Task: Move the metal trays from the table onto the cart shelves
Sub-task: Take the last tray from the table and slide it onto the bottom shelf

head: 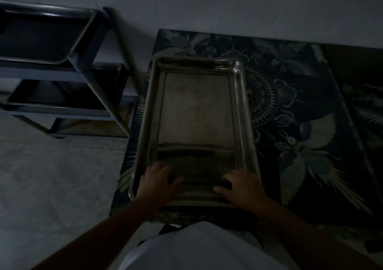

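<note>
Both hands sit on the near short end of the metal tray (196,112): the left hand (159,181) at about seven o'clock on it, the right hand (241,186) at about five, each draped over the near rim with the fingers (165,169) reaching into the pan. In this dim light I cannot tell whether either hand has actually closed on the rim or is only resting there; the thumbs and the underside of the lip are hidden. The tray itself lies flat on the table (300,108), on a dark cloth printed with birds and flowers, its long axis running away from the person toward twelve o'clock, so nearly all of its length and weight lies beyond the hands. That is the main risk as I judge it: lifted from one short end alone, the far end would dip, the tray could pivot and scrape or drag the cloth, or slip out of a shallow finger hold. Sliding the hands out to the long sides, near nine and three o'clock, would likely steady it. The cart (62,66) stands at roughly ten o'clock from the tray, just beside the table's left edge, and its upper shelf seems to hold another tray (41,37) already. Swinging the load left could knock a corner against the cart's upright post (122,62), which stands between table and shelves.
</note>
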